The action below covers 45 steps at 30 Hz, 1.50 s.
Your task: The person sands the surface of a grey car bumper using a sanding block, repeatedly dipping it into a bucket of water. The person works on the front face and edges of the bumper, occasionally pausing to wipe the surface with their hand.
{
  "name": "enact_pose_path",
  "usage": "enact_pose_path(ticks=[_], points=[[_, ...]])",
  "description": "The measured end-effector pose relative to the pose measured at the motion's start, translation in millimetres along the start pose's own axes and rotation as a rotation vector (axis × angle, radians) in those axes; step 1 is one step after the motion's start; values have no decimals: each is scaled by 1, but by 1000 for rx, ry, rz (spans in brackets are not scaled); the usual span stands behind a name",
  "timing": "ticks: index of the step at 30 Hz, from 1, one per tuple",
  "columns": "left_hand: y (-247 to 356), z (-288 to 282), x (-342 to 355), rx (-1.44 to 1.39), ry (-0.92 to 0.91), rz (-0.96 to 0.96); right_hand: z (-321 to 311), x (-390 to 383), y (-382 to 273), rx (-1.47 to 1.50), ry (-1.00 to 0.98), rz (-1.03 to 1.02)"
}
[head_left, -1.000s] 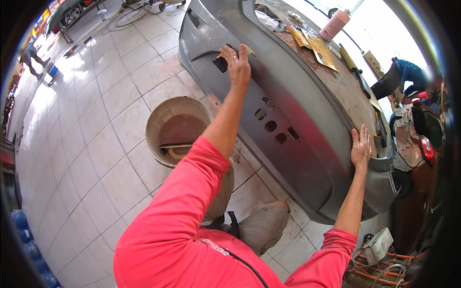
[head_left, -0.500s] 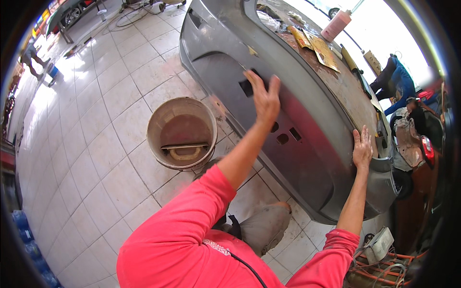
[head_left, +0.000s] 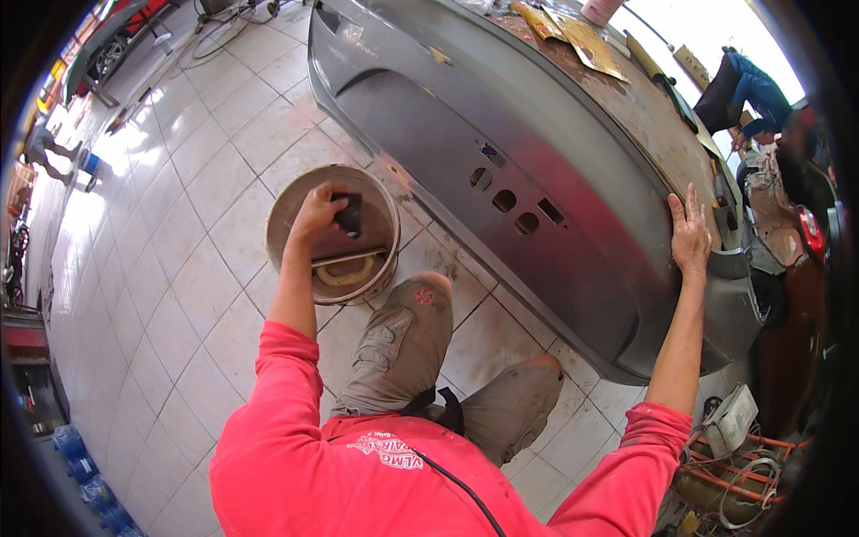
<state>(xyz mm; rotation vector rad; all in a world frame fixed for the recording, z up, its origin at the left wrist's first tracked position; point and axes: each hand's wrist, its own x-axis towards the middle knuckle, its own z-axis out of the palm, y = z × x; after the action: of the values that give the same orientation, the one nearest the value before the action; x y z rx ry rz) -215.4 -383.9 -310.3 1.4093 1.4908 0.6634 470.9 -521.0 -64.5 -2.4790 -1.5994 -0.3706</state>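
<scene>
My left hand (head_left: 318, 210) grips a black pad (head_left: 349, 217) over a grey bucket (head_left: 276, 255) of cloudy brownish liquid, with a tan-handled tool (head_left: 344, 268) lying across inside it. My right hand (head_left: 687, 234) lies with fingers extended on the upper right edge of a large grey car bumper (head_left: 420, 116), which slants across the view. The bumper has several cut-out openings in its middle and a faint reddish patch.
A worktop (head_left: 640, 103) behind the bumper carries yellow sheets (head_left: 595, 58) and tools. Another person in blue (head_left: 756, 94) bends at the right, another (head_left: 49, 152) stands far left. Orange-framed equipment with hoses (head_left: 743, 474) is lower right, blue bottles (head_left: 80, 465) lower left.
My left hand has come off the bumper with the black pad and moved down-left into the bucket's opening. My right hand stays on the bumper edge. The view has shifted slightly.
</scene>
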Motion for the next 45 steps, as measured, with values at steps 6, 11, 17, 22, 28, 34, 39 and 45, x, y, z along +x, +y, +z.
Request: enact_pose_path(ticks=[6, 11, 17, 22, 28, 34, 39, 45], points=[[-119, 64, 39, 812, 50, -285, -3, 0, 10, -11, 11, -4], [-196, 57, 80, 924, -107, -45, 4, 4, 3, 15, 1, -13], [-170, 42, 58, 771, -117, -79, 8, 6, -6, 14, -12, -4], [-18, 25, 3, 269, 377, 399, -7, -7, 11, -44, -47, 50], [212, 87, 36, -986, 482, 246, -6, 0, -10, -21, -85, 53], [274, 211, 13, -687, 534, 471, -10, 4, 0, -40, -72, 46], [277, 173, 54, -672, 659, 515, -4, -1, 0, 8, -73, 16], [224, 190, 36, -309, 583, 880, -11, -6, -7, -9, -58, 42]])
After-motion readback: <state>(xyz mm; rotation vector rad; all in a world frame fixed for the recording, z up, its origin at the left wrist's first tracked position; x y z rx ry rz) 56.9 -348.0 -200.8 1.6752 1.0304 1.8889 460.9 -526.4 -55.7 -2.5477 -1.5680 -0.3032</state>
